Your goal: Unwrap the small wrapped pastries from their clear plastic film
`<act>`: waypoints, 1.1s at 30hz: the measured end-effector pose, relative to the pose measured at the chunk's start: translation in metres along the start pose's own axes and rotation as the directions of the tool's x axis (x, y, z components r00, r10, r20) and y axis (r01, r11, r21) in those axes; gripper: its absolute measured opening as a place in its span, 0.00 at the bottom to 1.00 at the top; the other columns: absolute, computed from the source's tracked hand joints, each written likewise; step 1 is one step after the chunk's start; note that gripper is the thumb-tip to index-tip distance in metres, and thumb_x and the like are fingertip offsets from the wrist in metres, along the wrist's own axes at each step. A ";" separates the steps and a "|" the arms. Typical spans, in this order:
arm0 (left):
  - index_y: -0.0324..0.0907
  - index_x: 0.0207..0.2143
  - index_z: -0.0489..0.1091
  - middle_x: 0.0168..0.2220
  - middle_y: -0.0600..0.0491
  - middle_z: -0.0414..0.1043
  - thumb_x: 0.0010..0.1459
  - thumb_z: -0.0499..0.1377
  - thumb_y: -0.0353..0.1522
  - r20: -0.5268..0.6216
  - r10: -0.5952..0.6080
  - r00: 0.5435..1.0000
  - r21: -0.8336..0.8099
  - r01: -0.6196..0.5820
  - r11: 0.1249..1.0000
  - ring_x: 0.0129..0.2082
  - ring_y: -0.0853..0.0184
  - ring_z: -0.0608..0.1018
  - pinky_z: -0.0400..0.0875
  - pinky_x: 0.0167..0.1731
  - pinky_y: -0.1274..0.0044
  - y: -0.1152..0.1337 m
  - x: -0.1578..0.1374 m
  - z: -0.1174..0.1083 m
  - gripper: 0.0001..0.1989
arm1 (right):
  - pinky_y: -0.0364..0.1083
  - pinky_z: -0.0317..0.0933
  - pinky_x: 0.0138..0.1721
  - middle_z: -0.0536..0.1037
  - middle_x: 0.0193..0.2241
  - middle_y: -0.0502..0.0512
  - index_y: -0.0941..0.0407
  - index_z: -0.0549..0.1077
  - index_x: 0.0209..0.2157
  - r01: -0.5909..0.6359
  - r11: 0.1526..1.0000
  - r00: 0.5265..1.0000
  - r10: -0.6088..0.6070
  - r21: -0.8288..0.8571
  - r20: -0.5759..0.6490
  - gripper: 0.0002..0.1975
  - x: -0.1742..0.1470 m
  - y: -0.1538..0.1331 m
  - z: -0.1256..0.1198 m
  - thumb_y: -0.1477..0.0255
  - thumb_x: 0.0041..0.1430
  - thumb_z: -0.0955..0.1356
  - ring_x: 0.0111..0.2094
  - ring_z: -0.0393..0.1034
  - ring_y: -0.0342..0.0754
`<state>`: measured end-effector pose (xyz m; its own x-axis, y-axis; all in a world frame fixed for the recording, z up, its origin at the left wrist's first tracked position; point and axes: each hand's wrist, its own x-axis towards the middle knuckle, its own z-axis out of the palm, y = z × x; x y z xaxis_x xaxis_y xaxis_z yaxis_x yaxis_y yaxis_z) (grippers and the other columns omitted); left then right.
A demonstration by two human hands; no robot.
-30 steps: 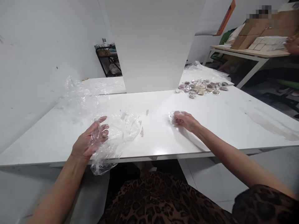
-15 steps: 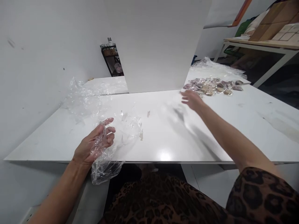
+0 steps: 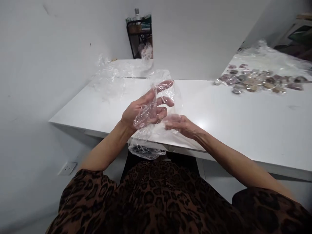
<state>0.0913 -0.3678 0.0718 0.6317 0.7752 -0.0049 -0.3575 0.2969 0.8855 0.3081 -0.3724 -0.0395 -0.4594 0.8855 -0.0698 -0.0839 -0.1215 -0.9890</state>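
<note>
Thin clear plastic film (image 3: 146, 113), which looks like bags, is wrapped over the palm and fingers of my left hand (image 3: 143, 109). That hand is raised above the table's front part with its fingers bent and spaced apart, the film held against it. A crumpled end of the film hangs past the table edge. Close beside it, my right hand (image 3: 181, 125) has its fingers drawn together at the film, slightly blurred; the film partly covers the fingertips.
A heap of crumpled clear plastic (image 3: 107, 74) lies at the table's left back. Several small wrapped pieces (image 3: 253, 83), brown and purplish, are spread at the right back, with more plastic sheeting (image 3: 275, 53) behind. A tall white panel (image 3: 195, 39) stands behind the white table (image 3: 234, 117).
My right hand has come back from near the wrapped pieces to the film at my left hand. My left hand has lifted with the film, and the view has swung right.
</note>
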 end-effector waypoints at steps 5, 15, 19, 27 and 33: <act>0.47 0.66 0.66 0.43 0.46 0.78 0.74 0.48 0.36 -0.218 0.163 0.962 -0.034 -0.175 0.984 0.31 0.65 0.80 0.74 0.29 0.76 0.015 -0.019 -0.047 0.22 | 0.55 0.73 0.42 0.76 0.30 0.50 0.51 0.79 0.36 0.159 0.987 0.919 -0.144 0.011 -0.368 0.18 -0.014 -0.020 -0.031 0.61 0.44 0.80 0.30 0.72 0.47; 0.46 0.71 0.59 0.47 0.47 0.82 0.64 0.64 0.29 -0.206 -0.022 0.978 0.245 0.073 0.967 0.34 0.63 0.85 0.74 0.33 0.76 -0.014 -0.026 -0.089 0.35 | 0.56 0.73 0.41 0.77 0.33 0.51 0.44 0.78 0.42 0.390 0.903 0.699 -0.418 -0.181 -0.581 0.17 -0.018 -0.056 -0.054 0.66 0.49 0.78 0.36 0.74 0.51; 0.35 0.53 0.73 0.43 0.47 0.82 0.62 0.63 0.24 -0.332 0.016 0.943 0.349 0.107 0.931 0.26 0.71 0.81 0.71 0.26 0.79 0.008 -0.018 -0.097 0.16 | 0.57 0.72 0.43 0.79 0.37 0.53 0.44 0.78 0.41 0.379 0.896 0.681 -0.439 -0.231 -0.586 0.16 0.001 -0.051 -0.060 0.65 0.49 0.79 0.36 0.76 0.52; 0.48 0.70 0.56 0.50 0.53 0.76 0.76 0.49 0.36 -0.538 0.553 0.636 0.288 -0.478 0.830 0.47 0.66 0.82 0.74 0.43 0.76 0.124 0.065 -0.182 0.22 | 0.48 0.71 0.35 0.81 0.35 0.49 0.48 0.77 0.43 0.153 0.987 0.778 -0.154 -0.054 -0.609 0.26 0.054 0.003 -0.074 0.65 0.40 0.82 0.31 0.76 0.46; 0.50 0.73 0.31 0.69 0.59 0.61 0.79 0.35 0.35 -0.673 0.604 0.426 0.576 -0.209 0.790 0.55 0.77 0.68 0.67 0.61 0.77 0.175 0.117 -0.244 0.25 | 0.46 0.68 0.32 0.82 0.36 0.51 0.50 0.78 0.45 0.047 0.999 0.807 -0.038 0.000 -0.590 0.29 0.063 0.028 -0.070 0.60 0.42 0.83 0.30 0.75 0.45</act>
<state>-0.0650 -0.0892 0.1129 -0.4097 0.8853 0.2201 -0.0181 -0.2491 0.9683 0.3390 -0.2888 -0.0808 0.1542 0.9834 -0.0953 -0.1055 -0.0796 -0.9912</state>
